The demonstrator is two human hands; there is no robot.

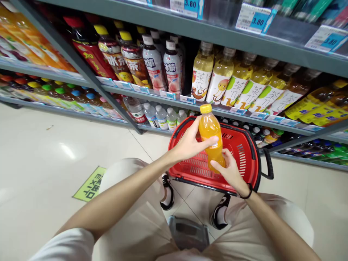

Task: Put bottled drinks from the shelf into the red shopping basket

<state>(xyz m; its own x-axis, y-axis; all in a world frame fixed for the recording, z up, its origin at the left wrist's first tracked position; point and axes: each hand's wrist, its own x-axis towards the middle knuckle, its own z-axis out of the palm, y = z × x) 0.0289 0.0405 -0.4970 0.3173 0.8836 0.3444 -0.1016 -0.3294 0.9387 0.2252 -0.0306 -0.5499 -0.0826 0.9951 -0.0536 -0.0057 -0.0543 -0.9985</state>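
An orange juice bottle with a yellow cap stands upright in the air, held in both hands above a red shopping basket. My left hand wraps round the bottle's upper half from the left. At the bottle's lower part my right hand grips it from below and the right. The basket sits on the floor in front of my knees, and the part of it I can see holds nothing.
Store shelves full of drink bottles run across the view just behind the basket. A pale tiled floor with a green sticker lies to the left. A small grey stool shows between my legs.
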